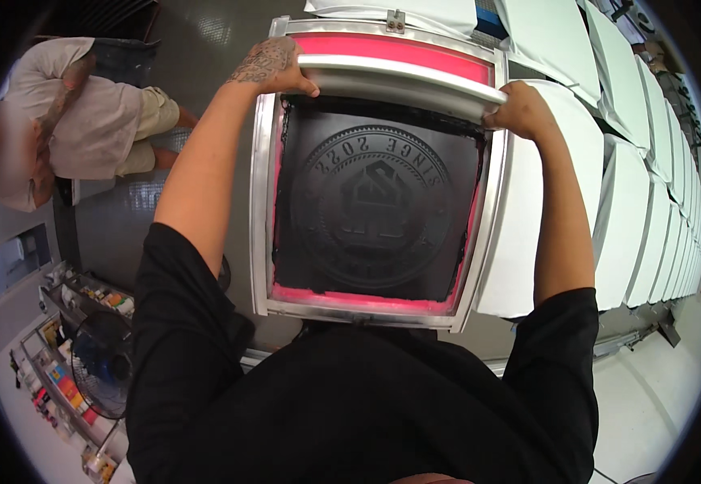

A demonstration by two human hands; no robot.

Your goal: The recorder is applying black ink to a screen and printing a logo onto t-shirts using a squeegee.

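Two bare hands share one long pale squeegee, and from my distant seat I follow them through the head camera: the left hand is wrapped round its left end with the thumb on the near face, and the right hand is clenched on its right end. The squeegee lies crosswise over the screen frame, near the far edge, reaching from the far left corner almost to the right rail, its right end slightly nearer the person. Beyond it shows a strip of pink mesh; on the near side black ink covers the middle, round emblem included, with more pink along the near edge. Whether the blade touches the mesh I cannot tell. What worries me is the slant: if one wrist pressed harder than the other, I judge the ink would spread unevenly and leave the emblem patchy. The right knuckles sit close to the right rail, so a sideways drift could knock the squeegee against it. Thick ink along the side edges might smear the fingers, and a jolt could shift the frame towards the white cloth-covered boards beside its right edge
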